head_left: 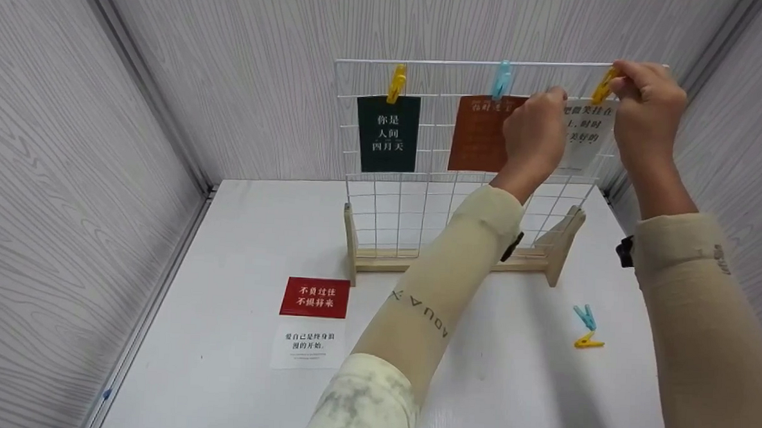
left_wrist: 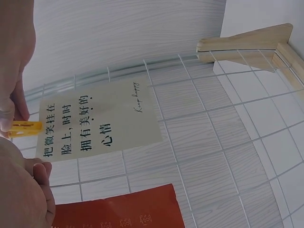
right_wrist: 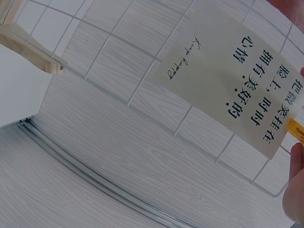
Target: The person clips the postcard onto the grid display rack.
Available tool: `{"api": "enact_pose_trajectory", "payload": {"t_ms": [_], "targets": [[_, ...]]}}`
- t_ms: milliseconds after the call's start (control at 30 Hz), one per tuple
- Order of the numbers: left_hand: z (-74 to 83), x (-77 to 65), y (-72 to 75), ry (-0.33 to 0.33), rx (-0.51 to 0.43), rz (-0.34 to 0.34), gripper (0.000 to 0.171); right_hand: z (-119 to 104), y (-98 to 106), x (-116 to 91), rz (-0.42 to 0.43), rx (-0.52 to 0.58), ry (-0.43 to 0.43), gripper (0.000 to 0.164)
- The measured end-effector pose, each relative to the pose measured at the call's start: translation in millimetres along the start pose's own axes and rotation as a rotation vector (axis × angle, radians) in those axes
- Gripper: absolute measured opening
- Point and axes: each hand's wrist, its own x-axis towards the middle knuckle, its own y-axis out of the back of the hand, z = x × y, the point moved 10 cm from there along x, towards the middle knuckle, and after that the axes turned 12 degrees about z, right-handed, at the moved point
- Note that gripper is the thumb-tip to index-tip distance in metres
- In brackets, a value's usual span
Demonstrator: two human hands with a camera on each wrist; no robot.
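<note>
A cream card with black characters hangs against the white wire grid, near its right end. My right hand pinches a yellow clothespin at the grid's top bar, and the clip's jaws overlap the card's top edge. With fingertips at the card's upper left corner, my left hand pinches that corner. In the head view the left hand hides part of the cream card and the edge of a rust-red card, which hangs from a blue clothespin.
A dark green card hangs from another yellow clothespin. Wooden feet hold the grid upright. On the white table lie a red card, a white card, a blue clip and a yellow clip.
</note>
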Motion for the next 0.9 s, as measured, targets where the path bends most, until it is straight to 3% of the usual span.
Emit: {"api": "enact_pose_trajectory", "payload": {"t_ms": [267, 600, 900], "targets": [[-0.9, 0.3, -0.5, 0.000, 0.050, 0.006, 0.025, 3.2, -2.4, -3.0, -0.056, -0.014, -0.017, 0.031], [-3.8, -4.3, 3.7, 0.012, -0.016, 0.008, 0.028, 0.9, 1.3, -8.2, -0.067, -0.008, -0.058, 0.035], [-5.5, -10.2, 12.0, 0.025, -0.073, 0.014, 0.029, -4.4, 13.1, -17.6, -0.012, 0.004, -0.054, 0.033]]}}
